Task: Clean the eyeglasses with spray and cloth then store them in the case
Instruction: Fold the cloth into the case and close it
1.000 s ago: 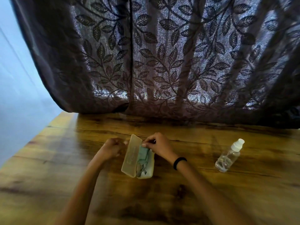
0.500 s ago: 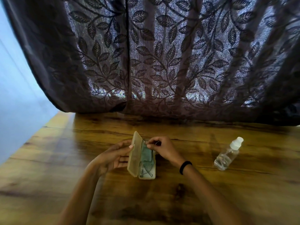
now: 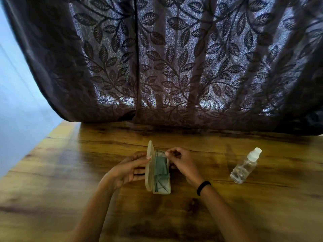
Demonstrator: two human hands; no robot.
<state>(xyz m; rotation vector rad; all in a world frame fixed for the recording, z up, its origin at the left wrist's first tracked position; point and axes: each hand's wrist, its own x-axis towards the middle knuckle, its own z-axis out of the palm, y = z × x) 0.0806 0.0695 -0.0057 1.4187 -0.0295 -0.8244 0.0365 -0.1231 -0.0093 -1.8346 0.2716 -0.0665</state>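
Head view takes in a dark leaf-patterned curtain (image 3: 174, 58) across the top of the frame, then the wooden table (image 3: 70, 189) filling the lower half. Right of centre a clear spray bottle (image 3: 245, 166) lies tilted, well apart from the hands. At centre sits the pale case (image 3: 158, 172), lid stood up on its left side, with a green cloth (image 3: 160, 167) and the eyeglasses (image 3: 161, 185) inside. The left hand (image 3: 130, 170) presses loosely open fingers against the lid's outer face. The right hand (image 3: 181, 162) has its grip pinched at the case's far end, on cloth or frame I cannot tell. Steadying the lid while lifting straight up looks wisest. Bare wood lies all around the case, the table's left edge far off.
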